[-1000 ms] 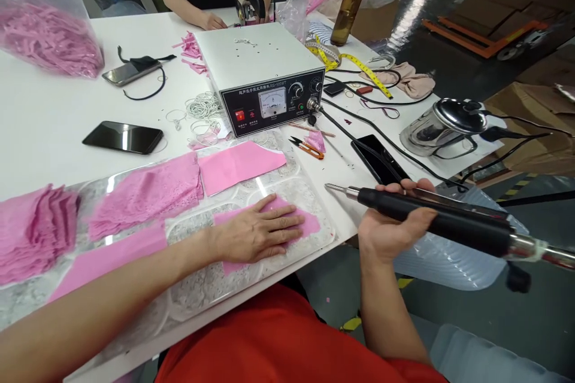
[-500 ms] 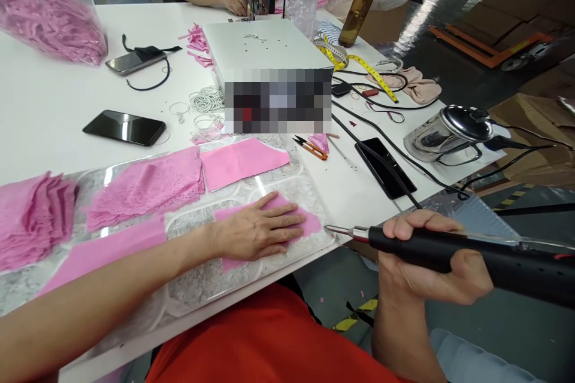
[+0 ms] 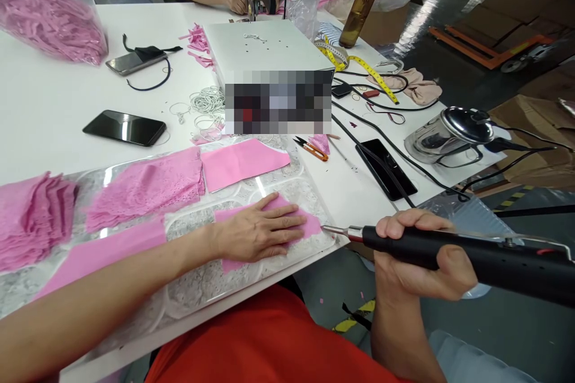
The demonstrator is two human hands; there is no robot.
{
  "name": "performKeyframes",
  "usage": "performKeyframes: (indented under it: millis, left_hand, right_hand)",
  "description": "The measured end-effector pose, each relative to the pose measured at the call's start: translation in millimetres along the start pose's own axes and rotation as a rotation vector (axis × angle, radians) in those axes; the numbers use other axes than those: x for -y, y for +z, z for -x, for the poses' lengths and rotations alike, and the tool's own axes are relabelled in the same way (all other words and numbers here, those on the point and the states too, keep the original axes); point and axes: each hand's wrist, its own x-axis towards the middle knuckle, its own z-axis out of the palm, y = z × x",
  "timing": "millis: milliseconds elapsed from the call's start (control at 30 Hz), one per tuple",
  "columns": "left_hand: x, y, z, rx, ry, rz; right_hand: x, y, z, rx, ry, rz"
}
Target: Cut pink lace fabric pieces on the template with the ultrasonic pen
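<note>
My left hand (image 3: 260, 230) lies flat, fingers spread, on a pink fabric piece (image 3: 311, 222) over a clear plastic mat (image 3: 202, 284). My right hand (image 3: 426, 257) is wrapped round a black pen-like tool (image 3: 485, 260). The tool's metal tip is at the right end of that fabric. Behind my left hand is a smooth pink piece (image 3: 242, 163), with a stack of lacy pink fabric (image 3: 150, 185) to its left. Another smooth pink piece (image 3: 117, 251) is partly hidden by my left forearm. A taller pink stack (image 3: 36, 221) stands at the far left.
Around the table lie a phone (image 3: 124, 127), another phone (image 3: 386, 169), orange snips (image 3: 312, 148), a yellow tape measure (image 3: 375, 75) and black cables. A metal pot (image 3: 447, 134) and a bottle (image 3: 362, 9) stand at the right. Across the table, a person's hand (image 3: 236, 1) is beside a machine.
My right hand and the black tool have moved slightly left, bringing the tip to the fabric's right end. My left hand has stayed in place.
</note>
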Motion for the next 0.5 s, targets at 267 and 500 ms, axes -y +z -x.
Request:
performKeyframes:
  millis: [267, 500]
  left_hand:
    - [0.5, 0.5, 0.2, -0.017, 0.009, 0.014]
    - [0.0, 0.0, 0.0, -0.009, -0.002, 0.018]
  right_hand:
    - [2.5, 1.2, 0.3, -0.031, 0.022, 0.023]
    - [0.8, 1.4, 0.9, -0.004, 0.002, 0.036]
